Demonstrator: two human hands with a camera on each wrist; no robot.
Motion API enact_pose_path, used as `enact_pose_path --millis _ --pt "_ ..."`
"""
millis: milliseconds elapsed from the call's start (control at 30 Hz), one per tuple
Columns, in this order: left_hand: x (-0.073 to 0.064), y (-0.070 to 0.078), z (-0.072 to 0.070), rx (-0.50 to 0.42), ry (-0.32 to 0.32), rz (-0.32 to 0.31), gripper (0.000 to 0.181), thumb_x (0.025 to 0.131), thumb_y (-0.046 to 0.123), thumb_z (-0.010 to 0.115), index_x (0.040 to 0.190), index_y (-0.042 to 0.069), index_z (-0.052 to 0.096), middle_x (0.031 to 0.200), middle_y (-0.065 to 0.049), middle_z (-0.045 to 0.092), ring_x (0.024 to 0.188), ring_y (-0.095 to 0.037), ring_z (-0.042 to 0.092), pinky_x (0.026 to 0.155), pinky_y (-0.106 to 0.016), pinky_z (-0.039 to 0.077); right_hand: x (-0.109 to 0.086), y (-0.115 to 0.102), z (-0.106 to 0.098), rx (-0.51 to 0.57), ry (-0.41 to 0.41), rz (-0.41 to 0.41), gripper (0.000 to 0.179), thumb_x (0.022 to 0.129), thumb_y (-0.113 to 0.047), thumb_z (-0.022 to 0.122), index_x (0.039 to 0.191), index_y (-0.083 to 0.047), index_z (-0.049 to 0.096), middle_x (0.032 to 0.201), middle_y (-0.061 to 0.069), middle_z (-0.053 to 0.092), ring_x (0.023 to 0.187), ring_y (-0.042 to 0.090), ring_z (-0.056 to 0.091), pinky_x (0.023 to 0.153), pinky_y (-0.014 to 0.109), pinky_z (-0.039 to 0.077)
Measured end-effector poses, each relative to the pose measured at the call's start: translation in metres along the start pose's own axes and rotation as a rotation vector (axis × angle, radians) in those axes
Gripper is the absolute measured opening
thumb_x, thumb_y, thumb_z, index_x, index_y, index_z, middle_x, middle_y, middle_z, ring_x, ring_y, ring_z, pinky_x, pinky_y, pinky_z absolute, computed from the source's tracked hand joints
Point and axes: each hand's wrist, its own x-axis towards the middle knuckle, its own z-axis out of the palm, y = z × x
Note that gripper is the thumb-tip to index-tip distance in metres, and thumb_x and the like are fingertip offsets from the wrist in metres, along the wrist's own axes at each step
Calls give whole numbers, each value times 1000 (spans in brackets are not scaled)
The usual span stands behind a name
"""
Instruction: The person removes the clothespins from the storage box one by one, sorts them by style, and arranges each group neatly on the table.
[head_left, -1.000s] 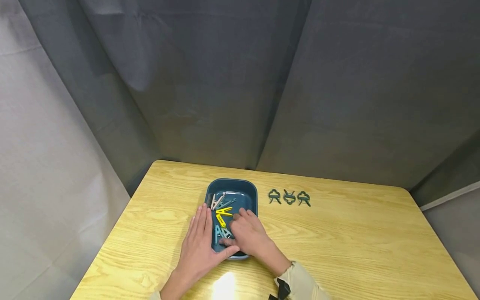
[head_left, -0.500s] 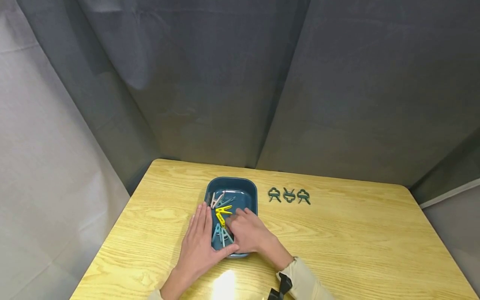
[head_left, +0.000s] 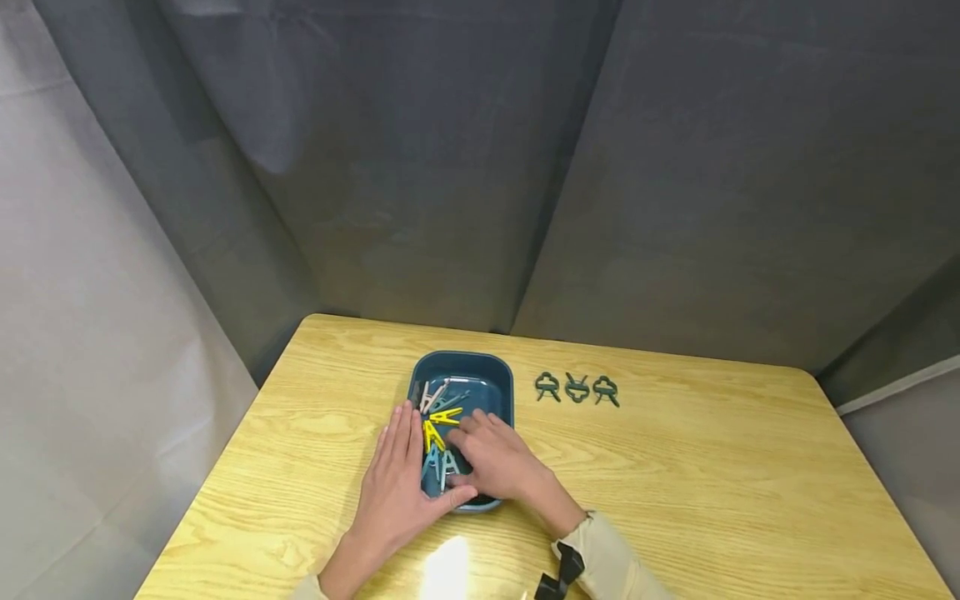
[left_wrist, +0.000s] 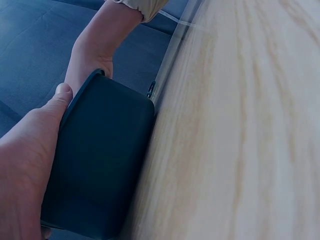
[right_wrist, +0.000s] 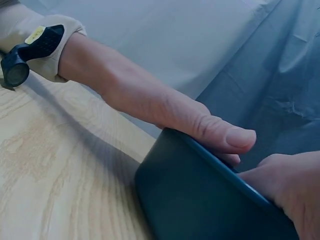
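A dark blue rectangular bin (head_left: 491, 362) holds several clothespins. A pale pink clothespin (head_left: 427, 402) and a dark teal one lie toward the back. Two yellow clothespins (head_left: 446, 416) lie in the middle; a blue clothespin (head_left: 431, 461) and a light teal clothespin (head_left: 449, 463) are nearer the front. My left hand (head_left: 397, 483) rests along the bin's left side with straight fingers, its thumb over the near rim. My right hand (head_left: 493, 458) reaches into the bin, index finger and thumb apart beside the clothespins. I see no clothespin in its grasp; its other fingers are partly hidden.
Three dark green clover-shaped clips (head_left: 577, 388) lie in a row on the wooden table (head_left: 697, 467), right of the bin. Grey curtains (head_left: 420, 167) hang behind the table, with a paler one at the left.
The front yellow clothespin has swung round and shifted left. The blue and light teal clothespins now stand side by side, spread apart. The right hand has shifted slightly inside the bin; the left stays put.
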Motion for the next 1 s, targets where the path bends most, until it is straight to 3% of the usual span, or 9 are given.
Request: enact_pose_path --millis 200,400,500,633,733,833,1000 --pt "0 0 -1 -6 -3 -2 134 78 96 48 166 1 14 175 -16 11 162 -29 7 129 -49 20 3 -3 5 -78 79 73 20 91 -36 77 91 -16 75 90 -1 65 84 19 51 71 34 44" --pt "0 0 0 -7 3 -2 136 77 96 50 166 0 15 175 -17 12 162 -28 6 129 -47 19 5 -2 8 -98 161 159 34 95 -29 72 64 -15 66 73 -1 59 76 20 49 64 33 41" --pt "0 0 -1 -11 -4 -6 136 76 96 50 166 0 15 175 -16 12 162 -25 2 130 -45 17 5 -1 7 -52 216 166 29 97 -24 69 70 -14 68 72 -1 57 73 19 47 63 32 41" --pt "2 0 -1 -13 -11 -9 135 77 96 49 166 1 14 175 -16 12 162 -26 2 130 -46 17 5 2 6 16 252 182 14 94 -23 71 93 -10 74 82 1 59 78 20 47 68 34 44" --pt "2 0 -1 -11 -22 -14 135 78 96 48 166 1 15 175 -15 10 162 -27 3 129 -48 18 5 2 6 -23 185 196 43 92 -47 72 107 -6 75 92 4 61 85 22 47 75 36 46" --pt "1 0 -1 -12 -23 -17 134 78 96 48 166 -1 17 175 -16 9 162 -29 5 129 -49 18 4 1 7 -99 108 185 73 85 -74 68 111 -6 75 96 5 59 89 23 45 78 37 44" --pt "0 0 -1 -14 -25 -17 134 79 96 48 166 -1 17 175 -14 6 162 -29 5 130 -48 17 4 0 7 -138 79 157 79 79 -80 70 112 -8 74 97 4 55 90 23 42 78 36 42"
